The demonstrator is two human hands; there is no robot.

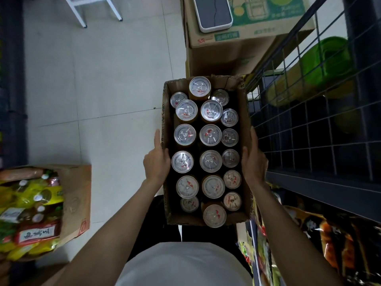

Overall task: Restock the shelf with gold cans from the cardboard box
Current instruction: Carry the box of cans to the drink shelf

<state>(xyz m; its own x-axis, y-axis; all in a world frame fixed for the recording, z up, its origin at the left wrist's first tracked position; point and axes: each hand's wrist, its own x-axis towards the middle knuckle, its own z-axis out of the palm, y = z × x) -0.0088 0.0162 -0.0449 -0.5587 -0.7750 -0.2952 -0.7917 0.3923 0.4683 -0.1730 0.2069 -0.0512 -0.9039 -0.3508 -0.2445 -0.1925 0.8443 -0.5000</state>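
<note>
An open cardboard box sits in the middle of the head view, seen from above. It holds several gold cans standing upright, silver pull-tab tops up, some stacked higher than others. My left hand presses flat on the box's left wall, fingers over the rim. My right hand grips the right wall. The dark wire shelf stands right beside the box.
A large closed carton with a grey-and-white scale on it stands beyond the box. Another box of packaged goods sits at the lower left on the tiled floor. Snack bags fill the lower shelf.
</note>
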